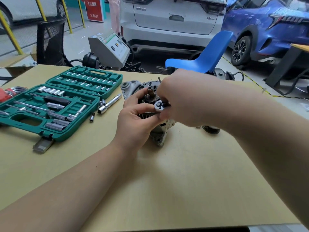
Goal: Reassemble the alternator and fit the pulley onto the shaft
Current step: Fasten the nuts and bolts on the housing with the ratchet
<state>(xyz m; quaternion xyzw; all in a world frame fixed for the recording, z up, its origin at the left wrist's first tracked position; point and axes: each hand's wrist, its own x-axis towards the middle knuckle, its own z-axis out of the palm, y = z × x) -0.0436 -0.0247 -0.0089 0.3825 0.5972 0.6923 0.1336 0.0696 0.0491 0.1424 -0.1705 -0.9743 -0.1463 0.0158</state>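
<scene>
At the centre of the frame the left hand (pixel 133 118) curls round the near side of the alternator (pixel 143 97), steadying it on the table (pixel 167 181). The right hand (pixel 180 104) grips a small ratchet (pixel 159 105), whose round head shows just in front of the bare shaft (pixel 150 91); the handle is hidden in the fist.

The alternator looks like a heavy, rigid metal casting with finned, uneven edges, so it should sit firm but could rock on its mounting lugs. The housing rim gives the safest hold, away from the threaded shaft. The pulley (pixel 210 128) lies right of centre, just beyond the right forearm, partly hidden; it is probably dense and smooth, best taken by its grooved rim.

An open socket case (pixel 55 104) fills the left, with loose sockets (pixel 100 109) between it and the alternator. The lower part of the table offers the widest room, and its far edge lies close behind the work.
</scene>
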